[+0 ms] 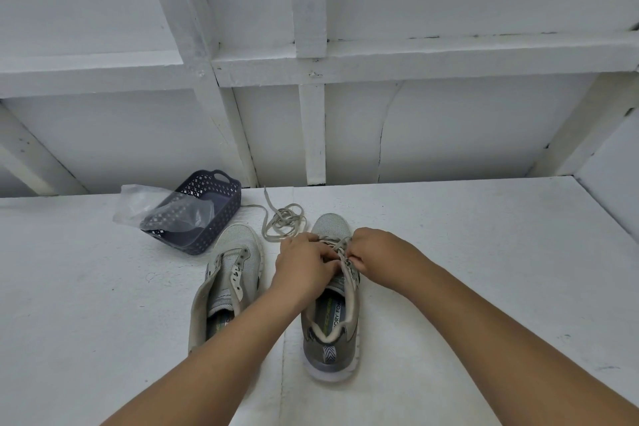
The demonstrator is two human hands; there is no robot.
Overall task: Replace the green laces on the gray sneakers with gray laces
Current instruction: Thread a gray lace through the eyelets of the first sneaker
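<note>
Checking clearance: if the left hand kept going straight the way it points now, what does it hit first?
Likely the right hand: the left hand points right and slightly forward across the right sneaker, its fingers on the lace. Depth is unclear.

Bare white-painted timber-framed wall [311,62]; workshop-like
</note>
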